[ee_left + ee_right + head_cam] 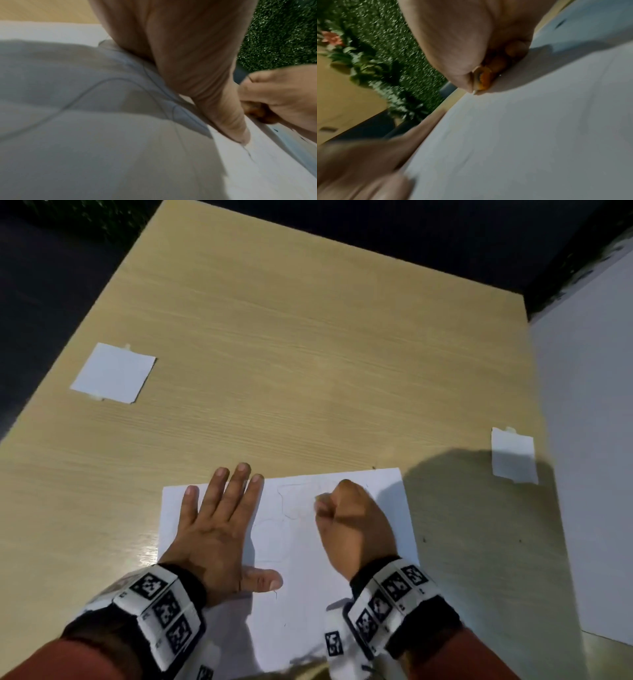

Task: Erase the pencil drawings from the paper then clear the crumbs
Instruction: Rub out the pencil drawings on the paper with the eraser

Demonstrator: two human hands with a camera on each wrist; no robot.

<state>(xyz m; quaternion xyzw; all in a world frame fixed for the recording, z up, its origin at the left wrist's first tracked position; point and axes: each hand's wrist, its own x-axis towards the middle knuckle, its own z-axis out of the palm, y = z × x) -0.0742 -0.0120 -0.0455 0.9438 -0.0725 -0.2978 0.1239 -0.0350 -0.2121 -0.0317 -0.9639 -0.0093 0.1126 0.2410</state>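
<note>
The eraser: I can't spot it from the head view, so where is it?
In the right wrist view the orange eraser sits pinched in the right hand, pressed on the paper right of the flat left hand.

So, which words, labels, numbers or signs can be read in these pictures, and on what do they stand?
No readable words or numbers.
Left wristband: black-and-white square code markers, no letters.
Right wristband: the same markers; tiny print beside them is too small to read.
Paper: only faint pencil lines, no writing.
White cards: blank.
</note>
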